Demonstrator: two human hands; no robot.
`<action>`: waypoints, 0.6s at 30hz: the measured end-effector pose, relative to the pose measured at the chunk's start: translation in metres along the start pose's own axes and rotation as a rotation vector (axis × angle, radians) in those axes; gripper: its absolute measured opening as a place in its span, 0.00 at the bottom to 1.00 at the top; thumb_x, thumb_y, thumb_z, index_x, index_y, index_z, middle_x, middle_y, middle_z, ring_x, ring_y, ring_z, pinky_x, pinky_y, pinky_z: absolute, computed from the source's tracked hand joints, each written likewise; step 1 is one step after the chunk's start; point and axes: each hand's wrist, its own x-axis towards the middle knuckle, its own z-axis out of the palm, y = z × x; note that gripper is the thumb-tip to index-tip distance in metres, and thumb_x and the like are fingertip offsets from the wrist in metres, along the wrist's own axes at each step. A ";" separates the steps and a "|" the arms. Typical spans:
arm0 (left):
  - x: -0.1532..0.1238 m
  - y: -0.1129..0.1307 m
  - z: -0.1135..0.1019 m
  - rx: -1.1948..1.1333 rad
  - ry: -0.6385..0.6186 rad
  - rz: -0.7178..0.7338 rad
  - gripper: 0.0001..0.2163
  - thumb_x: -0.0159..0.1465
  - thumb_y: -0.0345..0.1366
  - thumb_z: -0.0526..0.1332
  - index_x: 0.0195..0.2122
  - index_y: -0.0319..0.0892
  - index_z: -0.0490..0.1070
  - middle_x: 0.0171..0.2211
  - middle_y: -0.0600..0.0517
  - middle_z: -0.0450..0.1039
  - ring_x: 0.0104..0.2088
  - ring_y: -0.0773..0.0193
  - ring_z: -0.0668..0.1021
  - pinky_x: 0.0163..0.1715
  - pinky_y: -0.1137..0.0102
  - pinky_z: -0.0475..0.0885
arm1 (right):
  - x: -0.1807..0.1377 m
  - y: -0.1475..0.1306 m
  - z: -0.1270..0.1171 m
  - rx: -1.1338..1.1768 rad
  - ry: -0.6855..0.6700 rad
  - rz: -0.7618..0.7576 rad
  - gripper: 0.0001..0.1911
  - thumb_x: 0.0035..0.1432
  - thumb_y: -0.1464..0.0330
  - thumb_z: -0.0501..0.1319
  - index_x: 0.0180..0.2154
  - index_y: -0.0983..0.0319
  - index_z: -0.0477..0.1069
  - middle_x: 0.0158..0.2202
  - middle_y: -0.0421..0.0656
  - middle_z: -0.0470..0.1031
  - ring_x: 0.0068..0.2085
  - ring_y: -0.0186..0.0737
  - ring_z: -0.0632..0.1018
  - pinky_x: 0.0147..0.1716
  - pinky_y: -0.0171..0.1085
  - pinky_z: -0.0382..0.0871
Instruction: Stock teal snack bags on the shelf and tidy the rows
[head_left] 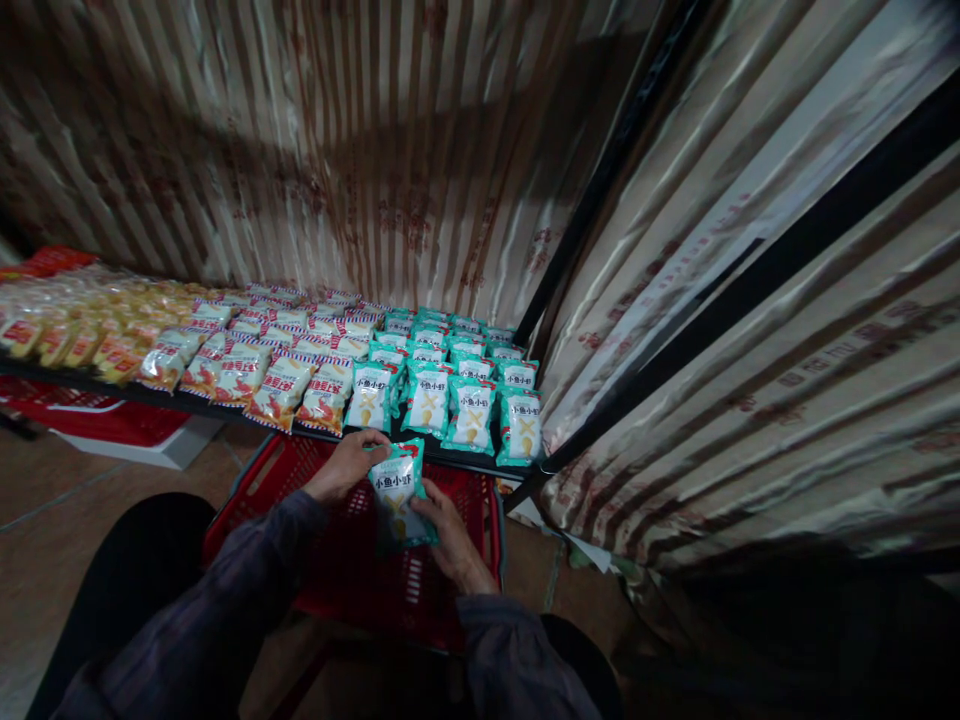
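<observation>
— So, from the head camera, where is the teal packet [397, 492]?

— Between both hands, over the red basket [259, 480] and clear of its mesh floor. It sits just short of the front edge of the low shelf [187, 402].

— How do the hands have it?

— The left hand [346, 465] is closed on the top left corner, with its fingers curled over the upper edge. The right hand [450, 535] grasps the lower right side, thumb laid on the printed face. Neither palm is open, so both are holding it.

— Which way does it lie?

— Printed face up toward the camera. Its long axis runs from the person out toward the shelf, leaning a little left at the top. The top seam is the end nearest the shelf, and the left hand is on that end, so it is the closer hand to the display. The right hand sits lower, nearer the person's body.

— What lies ahead of it?

— The rows of matching teal packets [450, 390] are straight ahead and slightly right, at the shelf's right end, with the front row just beyond the held one. Left of them come red-and-white packets [285, 385], and further left yellow packets [90, 335], blurred at that edge.

— And around that?

— Striped sheeting [337, 150] hangs behind the shelf and along the right. A black post [600, 200] slants down to the shelf's right corner. I can't make out anything lying in the basket under the hands.
</observation>
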 end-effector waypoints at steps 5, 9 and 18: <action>0.003 0.001 0.007 0.035 0.089 0.060 0.13 0.48 0.46 0.59 0.27 0.41 0.70 0.26 0.55 0.70 0.29 0.64 0.71 0.32 0.70 0.65 | -0.004 -0.008 0.002 -0.023 0.002 -0.031 0.28 0.40 0.57 0.71 0.43 0.61 0.72 0.38 0.43 0.79 0.36 0.39 0.78 0.37 0.35 0.68; 0.009 0.005 0.008 0.079 0.136 0.105 0.12 0.49 0.46 0.58 0.26 0.41 0.69 0.25 0.54 0.69 0.30 0.63 0.70 0.32 0.70 0.65 | -0.007 -0.015 -0.001 -0.047 0.008 -0.065 0.30 0.41 0.56 0.72 0.45 0.61 0.72 0.42 0.44 0.79 0.41 0.40 0.78 0.43 0.37 0.68; 0.021 0.012 0.014 0.190 0.199 0.152 0.09 0.52 0.42 0.57 0.27 0.43 0.70 0.28 0.52 0.72 0.34 0.59 0.73 0.37 0.67 0.66 | -0.003 -0.014 -0.014 -0.136 -0.007 -0.109 0.31 0.42 0.58 0.72 0.49 0.58 0.70 0.47 0.43 0.77 0.48 0.44 0.76 0.51 0.42 0.66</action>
